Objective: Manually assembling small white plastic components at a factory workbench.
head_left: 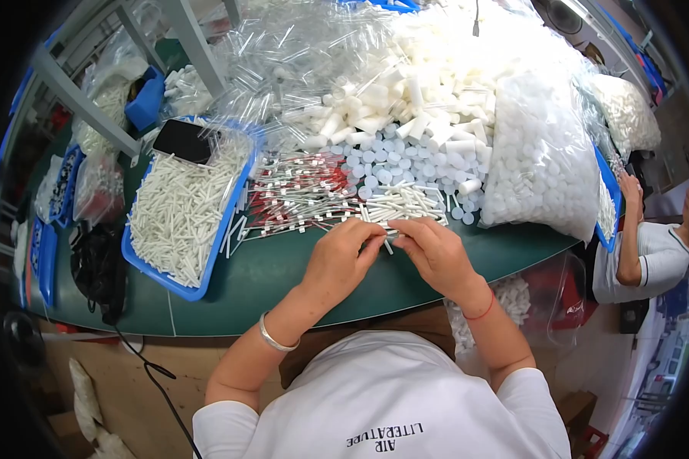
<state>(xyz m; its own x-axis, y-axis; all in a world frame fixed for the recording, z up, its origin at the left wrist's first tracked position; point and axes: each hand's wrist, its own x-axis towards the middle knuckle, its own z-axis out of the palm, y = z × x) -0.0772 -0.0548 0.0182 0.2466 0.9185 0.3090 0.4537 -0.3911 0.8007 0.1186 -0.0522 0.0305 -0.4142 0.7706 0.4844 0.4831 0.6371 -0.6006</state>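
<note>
While both my hands meet over the green counter [283,283], I am pinching a thin white stick [388,246] between them, just at the near edge of the loose heap of white sticks [402,205]. My left hand [344,256] has its grip closed on one end of the stick, fingers curled and knuckles up; my right hand [432,252] is closed on the other end, thumb tucked under. Both wrists are bent slightly inward, forearms rising from the lower edge, a silver bangle [272,336] on the left wrist and a red cord [482,310] on the right. I judge this to be the fitting or sorting of a single stick drawn from the heap; the next move seems to call for a fine, steady fingertip hold, since the piece is slim and easy to drop. Left of the heap lie red-marked sticks [298,191], and further left a blue tray [207,287] full of white sticks with a black phone [184,140] resting on it. Beyond the heap are white caps [383,164] and white tubes [406,115]; to its right, a clear bag of white caps [543,161]. Another person [643,252] sits far right of it.
</note>
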